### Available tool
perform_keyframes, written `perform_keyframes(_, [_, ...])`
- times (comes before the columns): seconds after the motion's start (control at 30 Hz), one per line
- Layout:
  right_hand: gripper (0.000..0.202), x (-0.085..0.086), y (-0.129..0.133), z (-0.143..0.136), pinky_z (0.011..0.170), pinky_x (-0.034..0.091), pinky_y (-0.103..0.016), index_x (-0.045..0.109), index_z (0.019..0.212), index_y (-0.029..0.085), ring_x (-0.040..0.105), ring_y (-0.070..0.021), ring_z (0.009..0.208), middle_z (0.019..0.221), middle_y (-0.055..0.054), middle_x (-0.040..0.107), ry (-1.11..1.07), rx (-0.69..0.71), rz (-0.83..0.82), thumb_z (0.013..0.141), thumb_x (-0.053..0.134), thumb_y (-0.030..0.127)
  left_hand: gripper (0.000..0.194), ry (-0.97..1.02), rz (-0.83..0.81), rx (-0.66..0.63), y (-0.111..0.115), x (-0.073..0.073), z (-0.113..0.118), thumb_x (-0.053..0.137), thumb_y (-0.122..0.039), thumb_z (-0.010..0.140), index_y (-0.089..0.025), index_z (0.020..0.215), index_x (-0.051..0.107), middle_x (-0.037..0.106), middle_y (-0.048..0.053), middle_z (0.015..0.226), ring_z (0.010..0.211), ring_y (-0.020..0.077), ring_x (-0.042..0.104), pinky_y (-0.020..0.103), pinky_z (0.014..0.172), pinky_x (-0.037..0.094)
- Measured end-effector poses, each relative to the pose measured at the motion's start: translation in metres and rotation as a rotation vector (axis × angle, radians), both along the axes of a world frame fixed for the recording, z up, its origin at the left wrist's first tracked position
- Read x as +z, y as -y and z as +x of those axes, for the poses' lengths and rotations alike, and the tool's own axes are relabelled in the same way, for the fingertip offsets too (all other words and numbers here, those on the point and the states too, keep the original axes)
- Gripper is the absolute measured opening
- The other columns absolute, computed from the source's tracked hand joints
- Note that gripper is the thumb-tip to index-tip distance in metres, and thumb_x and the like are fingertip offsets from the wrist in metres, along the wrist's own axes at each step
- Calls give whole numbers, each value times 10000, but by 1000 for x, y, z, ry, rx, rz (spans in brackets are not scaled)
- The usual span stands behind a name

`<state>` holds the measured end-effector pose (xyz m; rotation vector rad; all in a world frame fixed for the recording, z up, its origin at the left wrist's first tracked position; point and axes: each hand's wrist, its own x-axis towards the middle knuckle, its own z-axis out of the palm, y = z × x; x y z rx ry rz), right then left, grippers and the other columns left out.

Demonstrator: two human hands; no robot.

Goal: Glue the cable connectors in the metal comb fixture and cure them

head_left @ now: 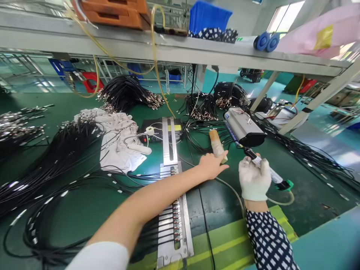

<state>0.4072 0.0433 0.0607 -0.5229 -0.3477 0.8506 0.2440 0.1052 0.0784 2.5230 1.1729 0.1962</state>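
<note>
Ten o'clock from the left hand (211, 165), a black box (154, 125) carries characters ending "2A"; the rest is unreadable. The left thumb and forefinger spread wide by a wrapped block (216, 144), contact unclear. At three o'clock, the gloved right hand (254, 179) curls its fingers around a syringe (275, 176).

Syringe (276, 176) — smooth, glossy plastic
</note>
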Motion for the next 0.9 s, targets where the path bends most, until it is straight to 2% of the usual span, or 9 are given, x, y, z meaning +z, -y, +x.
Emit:
perform_keyframes(0.07, [284,1,3,-2,606,576,-208,717,872,195,666,-100,701,908,-3,741,0,27,-20,697,843,380,670,2,-23,62,-15,-2,34,434,-586,973,-223,1531,363,621,218,1131,1063,381,618,464,844,502])
perform_keyframes(0.1, [294,2,5,-2,607,574,-204,718,882,194,665,-98,701,913,-3,742,-3,32,-30,691,849,375,648,13,-24,72,-20,-3,42,437,-558,982,-196,1518,390,609,230,1137,1063,383,619,461,844,505])
perform_keyframes(0.17, [314,5,11,1,615,575,-205,716,894,189,663,-97,702,925,-4,739,1,30,-35,694,849,392,580,41,-29,54,-20,-9,40,453,-488,998,-211,1506,415,593,202,1133,1057,344,624,433,874,507])
perform_keyframes(0.27, [376,13,19,14,625,583,-225,704,892,181,663,-105,712,929,-5,729,24,25,-22,713,823,489,531,91,-17,-50,-5,-17,-2,489,-412,1003,-337,1517,378,552,110,1135,1064,252,606,364,947,492])
perform_keyframes(0.4, [397,26,24,34,578,569,-235,698,869,173,647,-111,671,930,-30,733,42,7,-48,708,811,519,527,223,185,-359,24,-27,-97,471,-237,1001,-421,1488,395,382,101,1376,1238,262,478,422,1065,434])
perform_keyframes(0.5, [389,35,22,33,526,544,-226,696,843,175,615,-100,598,895,-49,739,122,15,-79,726,786,535,613,185,300,-374,43,-33,-159,449,-136,978,-449,1497,360,348,98,1436,1235,267,469,430,1021,473])
perform_keyframes(0.57, [385,40,20,21,510,529,-220,690,838,182,614,-101,588,884,-59,743,221,46,-99,762,749,555,637,151,334,-342,54,-36,-185,444,-107,968,-457,1494,363,347,91,1475,1268,280,457,434,1021,477])
perform_keyframes(0.7, [383,48,20,-13,472,494,-222,678,834,194,603,-114,553,825,-64,746,403,198,-178,789,712,573,640,117,355,-306,72,-40,-207,420,-77,958,-457,1472,407,371,80,1504,1278,290,468,446,1021,482])
perform_keyframes(0.9, [366,54,19,-35,405,394,-184,680,794,193,569,-117,577,802,-58,719,539,481,-293,721,769,540,661,114,328,-321,89,-38,-207,468,-103,942,-467,1485,369,381,98,1473,1257,298,473,454,991,502])
